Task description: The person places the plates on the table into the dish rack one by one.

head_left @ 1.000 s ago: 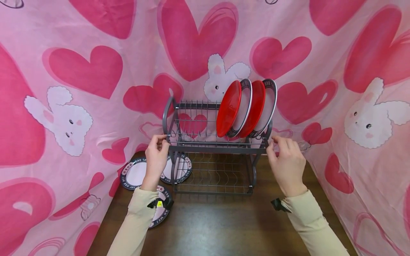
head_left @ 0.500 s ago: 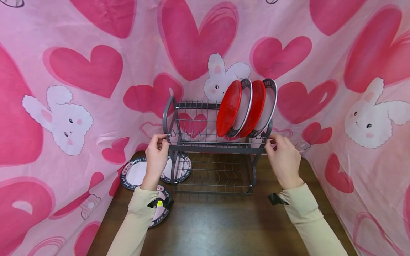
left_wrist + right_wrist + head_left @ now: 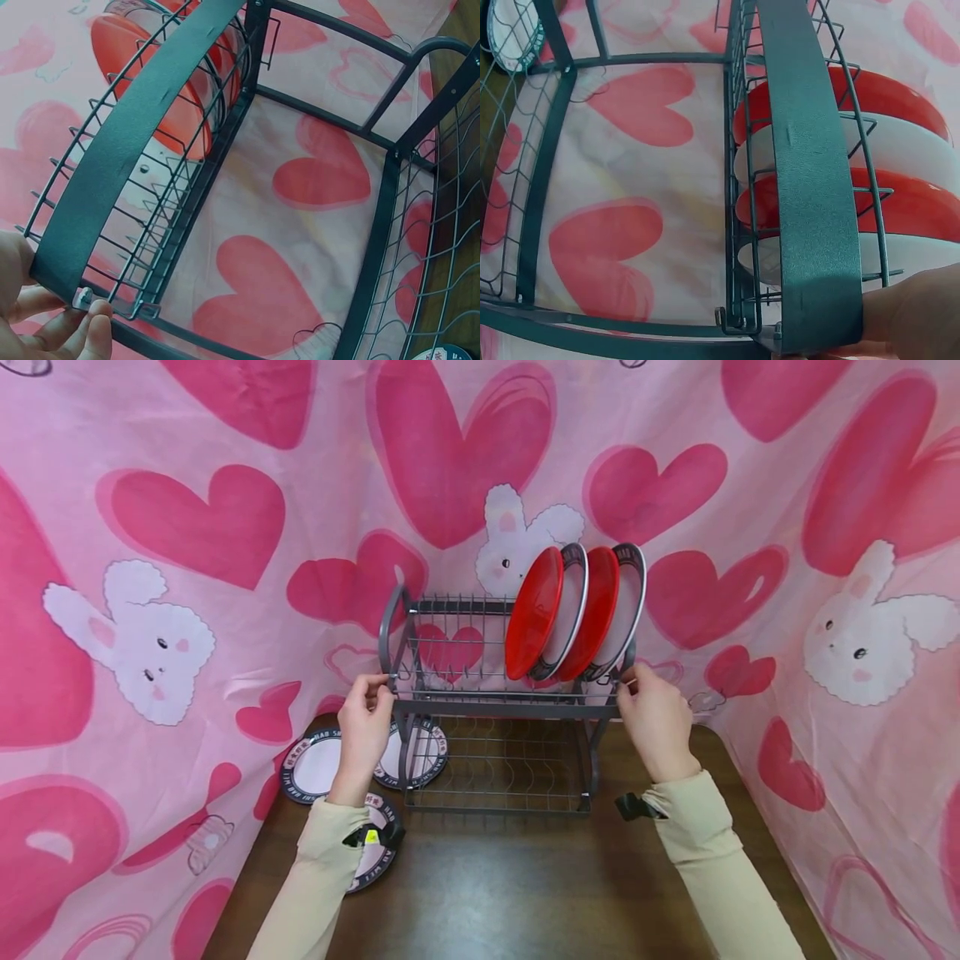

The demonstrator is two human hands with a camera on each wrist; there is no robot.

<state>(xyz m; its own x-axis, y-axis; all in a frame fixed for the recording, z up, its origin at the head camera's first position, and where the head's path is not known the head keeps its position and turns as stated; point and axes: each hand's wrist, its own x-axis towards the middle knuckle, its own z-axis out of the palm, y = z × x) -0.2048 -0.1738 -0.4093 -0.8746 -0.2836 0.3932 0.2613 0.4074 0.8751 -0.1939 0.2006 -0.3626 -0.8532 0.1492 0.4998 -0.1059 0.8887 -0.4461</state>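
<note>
A dark grey two-tier dish rack [image 3: 502, 710] stands on the table. Its front left corner on the upper tier is pinched by my left hand [image 3: 364, 718]; the left wrist view shows the fingers [image 3: 97, 330] curled about that corner. At the opposite corner my right hand [image 3: 656, 718] grips the rack, its thumb at the front bar and some fingertips hidden behind. Upright on the right of the upper tier lean a red plate [image 3: 531, 618], a white dark-rimmed plate [image 3: 572, 602], a second red plate [image 3: 600, 610] and a second white dark-rimmed plate [image 3: 633, 602].
Left of the rack lie three white plates with lettered dark rims: one at the back left [image 3: 315, 768], one partly behind the rack's leg [image 3: 427, 752], one partly under my left wrist [image 3: 382, 852]. Pink heart-printed cloth [image 3: 330, 460] surrounds the brown table [image 3: 510, 885].
My right hand has moved left onto the rack's right corner and closed its fingers there. My left hand has kept its hold. The rack and plates look unmoved.
</note>
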